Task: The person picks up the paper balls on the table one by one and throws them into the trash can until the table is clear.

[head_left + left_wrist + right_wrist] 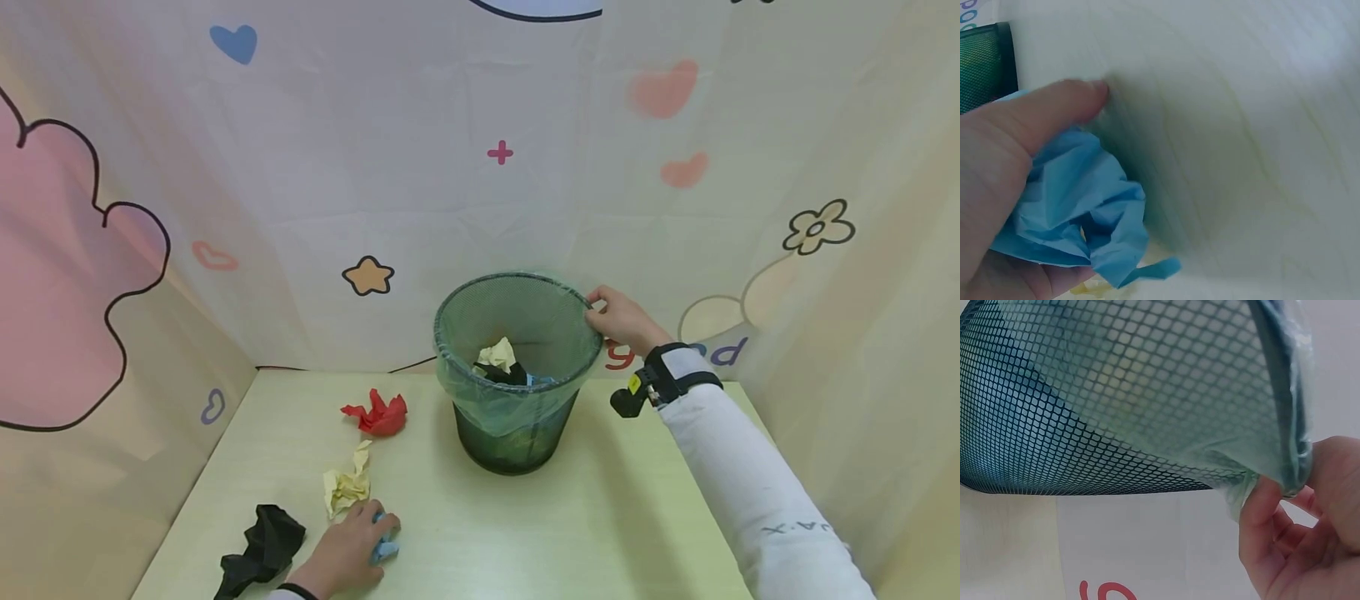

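My left hand (348, 546) is low over the table with thumb and fingers around a crumpled blue paper (1079, 200); part of the paper is hidden behind the hand. My right hand (626, 321) pinches the right rim of a mesh wastebasket (510, 450). A thin green bag (1179, 419) lines the basket and folds over its rim, bunching at the right fingers. Inside the basket lie a cream crumpled paper (498, 355), a black one (504, 374) and some blue paper. Just beyond the left fingers sits another cream crumpled paper (348, 485).
A red crumpled paper (381, 414) lies on the pale table (480, 533) left of the basket. Black crumpled paper (264, 546) lies left of my left hand. A printed curtain (420, 167) hangs behind the table and along both sides.
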The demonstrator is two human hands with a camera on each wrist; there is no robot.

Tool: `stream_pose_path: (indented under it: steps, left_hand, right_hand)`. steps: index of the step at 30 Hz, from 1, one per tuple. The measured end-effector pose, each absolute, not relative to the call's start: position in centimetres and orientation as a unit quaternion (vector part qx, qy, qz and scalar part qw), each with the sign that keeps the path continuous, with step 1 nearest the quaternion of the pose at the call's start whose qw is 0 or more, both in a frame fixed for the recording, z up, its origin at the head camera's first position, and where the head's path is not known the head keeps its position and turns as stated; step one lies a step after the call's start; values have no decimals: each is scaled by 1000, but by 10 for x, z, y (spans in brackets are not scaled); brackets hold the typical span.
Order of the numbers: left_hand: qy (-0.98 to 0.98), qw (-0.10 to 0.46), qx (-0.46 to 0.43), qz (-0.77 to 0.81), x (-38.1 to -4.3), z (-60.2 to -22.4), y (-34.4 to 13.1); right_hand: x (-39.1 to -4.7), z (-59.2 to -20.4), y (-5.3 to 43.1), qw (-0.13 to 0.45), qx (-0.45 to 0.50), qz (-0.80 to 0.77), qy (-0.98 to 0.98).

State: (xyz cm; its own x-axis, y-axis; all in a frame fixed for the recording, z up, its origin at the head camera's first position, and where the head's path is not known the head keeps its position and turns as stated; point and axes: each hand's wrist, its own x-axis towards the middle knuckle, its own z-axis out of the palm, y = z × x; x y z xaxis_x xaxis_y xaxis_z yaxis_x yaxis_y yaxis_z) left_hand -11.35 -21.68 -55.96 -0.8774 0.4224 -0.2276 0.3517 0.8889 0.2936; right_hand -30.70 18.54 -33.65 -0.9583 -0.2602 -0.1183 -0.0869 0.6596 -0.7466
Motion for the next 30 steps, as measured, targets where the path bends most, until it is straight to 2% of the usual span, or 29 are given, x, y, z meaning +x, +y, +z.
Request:
stream_pose_path:
  steps: [11,20,30]
  left_hand:
    - [954,171,224,100,-115,-554,-216]
    - [956,111,258,89,-117,-555,-212]
    - [951,92,274,106,-122,-546,-206]
  right_hand:
    - [-307,-338,185,108,-94,-402,904]
    - [-306,-339,185,105,-98,-407,902]
    - [-309,-342,187,104,-108,-416,897]
